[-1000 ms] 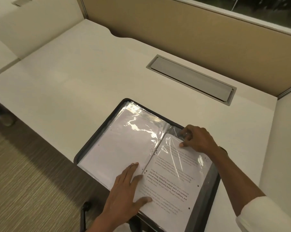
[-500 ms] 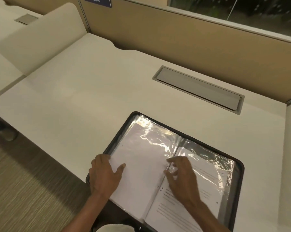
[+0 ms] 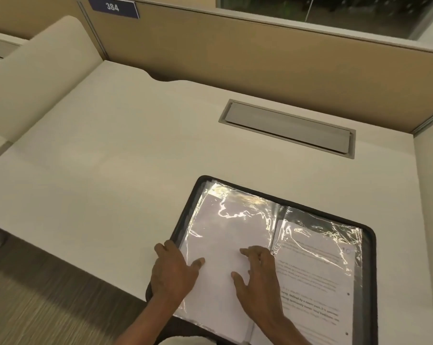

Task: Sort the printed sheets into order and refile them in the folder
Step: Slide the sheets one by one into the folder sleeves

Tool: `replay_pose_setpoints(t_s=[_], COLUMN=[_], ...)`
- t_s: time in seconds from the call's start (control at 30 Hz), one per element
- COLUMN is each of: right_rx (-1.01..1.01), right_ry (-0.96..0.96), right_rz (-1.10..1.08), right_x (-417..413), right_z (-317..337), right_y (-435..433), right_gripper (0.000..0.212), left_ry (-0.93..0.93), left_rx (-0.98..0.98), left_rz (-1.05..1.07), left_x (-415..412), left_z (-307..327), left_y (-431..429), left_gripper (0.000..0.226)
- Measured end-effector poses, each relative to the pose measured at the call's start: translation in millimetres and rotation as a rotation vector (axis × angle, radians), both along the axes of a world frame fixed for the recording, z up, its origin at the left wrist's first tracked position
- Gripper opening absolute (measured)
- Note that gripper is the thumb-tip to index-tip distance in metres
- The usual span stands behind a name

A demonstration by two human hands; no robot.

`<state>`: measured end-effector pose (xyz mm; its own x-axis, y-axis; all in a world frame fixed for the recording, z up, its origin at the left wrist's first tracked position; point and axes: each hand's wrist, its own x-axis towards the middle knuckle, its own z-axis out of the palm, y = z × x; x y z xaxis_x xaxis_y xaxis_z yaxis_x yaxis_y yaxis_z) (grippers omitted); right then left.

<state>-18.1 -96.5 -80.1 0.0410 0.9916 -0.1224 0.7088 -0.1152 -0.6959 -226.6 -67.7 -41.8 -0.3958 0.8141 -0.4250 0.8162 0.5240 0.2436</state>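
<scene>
an open black folder was seen at the lower right of the frame on the desk. the left hand and right hand were laid flat, fingers spread, gripping nothing, on the left sleeved sheet; a printed sheet lay right of it.

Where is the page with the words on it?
In the head view, the printed page lies in the open folder's right half, just right of the right hand.
</scene>
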Motion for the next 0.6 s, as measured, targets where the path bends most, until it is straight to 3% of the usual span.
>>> replay_pose_setpoints(t_s=[0.13, 0.23, 0.4, 0.6], right_rx=[0.015, 0.005, -0.120, -0.337], right_ry=[-0.043, -0.015, 0.219, 0.629], right_rz=[-0.025, -0.033, -0.174, -0.256], right_x=[-5, -7, -13, -12], right_z=[-1, -2, 18, 73], right_y=[-1, -1, 8, 22], right_gripper=[0.055, 0.052, 0.044, 0.082], left_ry=[-0.117, -0.242, -0.340, -0.362], left_rx=[-0.090, -0.090, -0.019, 0.099], left_rz=[0.027, 0.020, -0.088, -0.267], left_x=[-5, -8, -7, 31], left_z=[4, 9, 32, 90], left_y=[7, 7, 2, -10], left_gripper=[0.086, 0.058, 0.035, 0.019])
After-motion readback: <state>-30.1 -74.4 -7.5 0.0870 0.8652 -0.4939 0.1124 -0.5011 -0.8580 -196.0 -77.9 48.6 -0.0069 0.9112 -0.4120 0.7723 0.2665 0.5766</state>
